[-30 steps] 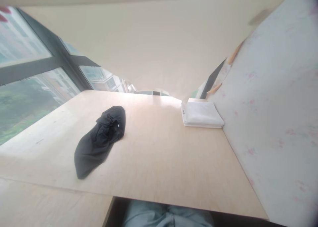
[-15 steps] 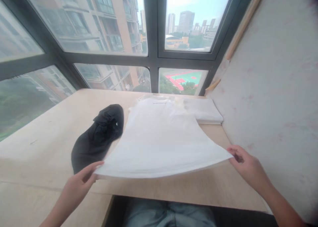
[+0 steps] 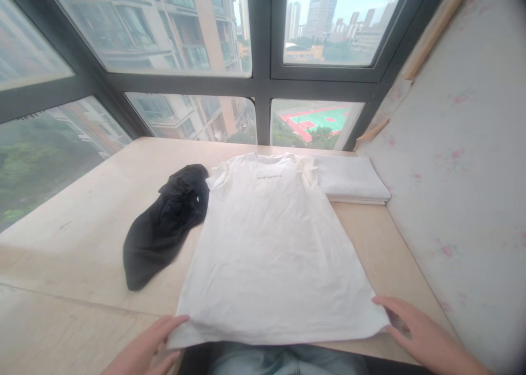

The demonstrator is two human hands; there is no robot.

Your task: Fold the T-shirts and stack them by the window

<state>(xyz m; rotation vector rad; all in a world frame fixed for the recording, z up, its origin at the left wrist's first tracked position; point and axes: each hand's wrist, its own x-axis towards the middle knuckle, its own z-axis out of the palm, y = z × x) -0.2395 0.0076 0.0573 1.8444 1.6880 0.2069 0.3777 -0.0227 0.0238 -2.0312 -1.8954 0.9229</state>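
Note:
A white T-shirt (image 3: 271,254) lies spread on the wooden tabletop (image 3: 90,211), its collar toward the window and its hem toward me. Small dark lettering runs across its chest. My left hand (image 3: 152,342) pinches the hem's left corner between thumb and fingers. At the opposite corner, my right hand (image 3: 411,326) grips the hem the same way. Left of the shirt rests a crumpled black garment (image 3: 168,221), its kind hard to make out. A folded white cloth stack (image 3: 353,180) sits behind the shirt's right sleeve.
Grey-framed windows (image 3: 263,82) rise behind the tabletop. A wall with flowered paper (image 3: 464,200) borders the right side. My legs in blue denim (image 3: 287,361) are below the front edge, and a seam crosses the wood at left.
Both hands have come down and toward me, drawing the hem to the table's front edge. The shirt, raised and billowing before, now lies flatter, with its sleeves and lettering clearer.

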